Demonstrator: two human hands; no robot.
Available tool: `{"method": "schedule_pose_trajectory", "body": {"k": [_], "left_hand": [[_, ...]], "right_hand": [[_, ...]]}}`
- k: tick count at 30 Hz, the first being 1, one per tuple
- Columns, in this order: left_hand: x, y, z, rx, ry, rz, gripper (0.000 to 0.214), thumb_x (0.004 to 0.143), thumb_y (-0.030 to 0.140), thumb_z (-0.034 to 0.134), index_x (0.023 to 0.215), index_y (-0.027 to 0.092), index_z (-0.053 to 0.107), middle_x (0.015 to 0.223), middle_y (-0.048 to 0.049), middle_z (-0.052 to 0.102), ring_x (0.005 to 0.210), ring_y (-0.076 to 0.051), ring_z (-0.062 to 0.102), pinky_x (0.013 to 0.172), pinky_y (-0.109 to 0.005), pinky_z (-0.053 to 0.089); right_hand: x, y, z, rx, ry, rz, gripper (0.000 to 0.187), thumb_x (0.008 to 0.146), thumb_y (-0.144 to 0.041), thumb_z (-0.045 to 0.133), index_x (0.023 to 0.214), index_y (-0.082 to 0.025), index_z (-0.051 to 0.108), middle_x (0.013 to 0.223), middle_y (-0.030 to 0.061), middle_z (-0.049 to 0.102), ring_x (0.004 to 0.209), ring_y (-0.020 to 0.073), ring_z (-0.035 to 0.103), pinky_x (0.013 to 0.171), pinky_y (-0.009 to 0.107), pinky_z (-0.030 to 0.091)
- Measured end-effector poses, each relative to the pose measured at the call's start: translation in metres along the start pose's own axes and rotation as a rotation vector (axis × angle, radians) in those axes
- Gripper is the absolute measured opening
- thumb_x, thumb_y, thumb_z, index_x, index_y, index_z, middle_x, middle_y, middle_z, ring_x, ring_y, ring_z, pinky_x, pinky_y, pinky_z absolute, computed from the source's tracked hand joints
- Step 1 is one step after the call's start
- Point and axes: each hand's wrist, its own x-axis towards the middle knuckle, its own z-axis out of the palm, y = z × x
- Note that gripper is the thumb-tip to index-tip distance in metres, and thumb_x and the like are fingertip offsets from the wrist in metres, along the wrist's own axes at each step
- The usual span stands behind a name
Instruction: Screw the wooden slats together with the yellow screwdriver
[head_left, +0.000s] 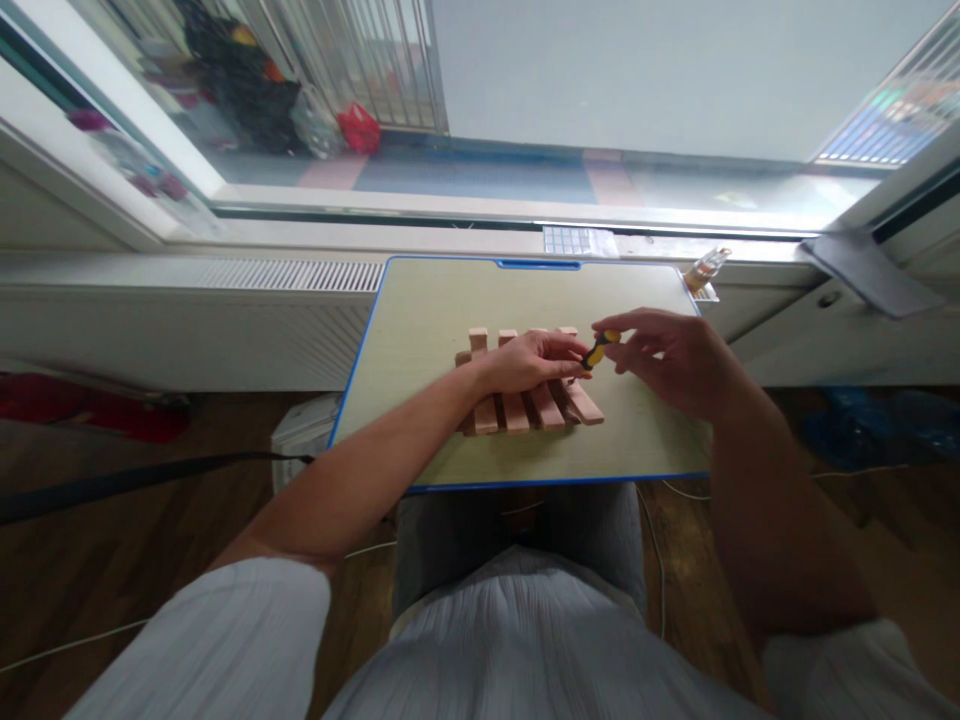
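Note:
A small slatted wooden piece (514, 410) lies on a pale board with a blue rim (420, 300). Several light wood slats run side by side across it, and the one at the right end sits at a slant. My right hand (664, 355) grips the top of a short yellow and black screwdriver (600, 349), which tilts down to the left over the slats. Across the wood reaches my left hand (529, 362), its thumb and fingers closed together by the screwdriver's lower end. What those fingertips pinch is too small to make out, and the screwdriver's tip is hidden.
Behind the board run a window sill and a white radiator (300, 275). A clear bottle (706, 268) stands at the board's far right corner. A dark strap (157, 482) comes in from the left. Cables cross the wooden floor below.

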Motion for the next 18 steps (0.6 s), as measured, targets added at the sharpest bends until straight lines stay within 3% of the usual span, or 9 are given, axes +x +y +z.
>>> {"method": "schedule_pose_trajectory", "body": {"k": [6,11,14,18], "left_hand": [[-0.001,0.003,-0.002,0.022,0.025,0.013,0.054,0.077,0.046,0.098,0.119,0.014,0.087,0.118,-0.0142,0.085,0.105,-0.021,0.078,0.1,-0.037,0.058],[-0.005,0.006,0.0,0.084,0.021,-0.014,0.053,0.077,0.048,0.098,0.115,0.012,0.088,0.106,-0.0114,0.085,0.093,-0.018,0.074,0.089,-0.033,0.057],[-0.005,0.007,0.003,0.018,0.013,-0.029,0.053,0.074,0.045,0.1,0.113,0.012,0.088,0.107,-0.0106,0.084,0.094,-0.017,0.073,0.091,-0.032,0.057],[-0.002,0.004,0.003,-0.023,0.013,-0.032,0.048,0.074,0.045,0.101,0.109,0.013,0.089,0.102,-0.0081,0.085,0.09,-0.014,0.072,0.092,-0.031,0.057]], "right_hand": [[0.001,-0.006,0.001,-0.144,0.049,-0.007,0.03,0.095,-0.05,0.081,0.102,-0.021,0.079,0.079,0.0052,0.078,0.067,0.0192,0.07,0.064,0.032,0.052],[0.002,-0.009,0.013,-0.318,0.191,-0.002,0.045,0.09,-0.054,0.083,0.073,-0.024,0.054,0.063,-0.002,0.061,0.058,0.0138,0.05,0.057,0.029,0.035],[0.003,-0.01,0.021,-0.394,0.222,0.024,0.052,0.092,-0.055,0.079,0.067,-0.025,0.045,0.056,-0.0046,0.048,0.056,0.013,0.037,0.056,0.031,0.027],[0.003,-0.011,0.021,-0.402,0.216,0.063,0.056,0.093,-0.062,0.077,0.064,-0.024,0.047,0.054,-0.004,0.046,0.056,0.0134,0.037,0.056,0.031,0.027]]}}
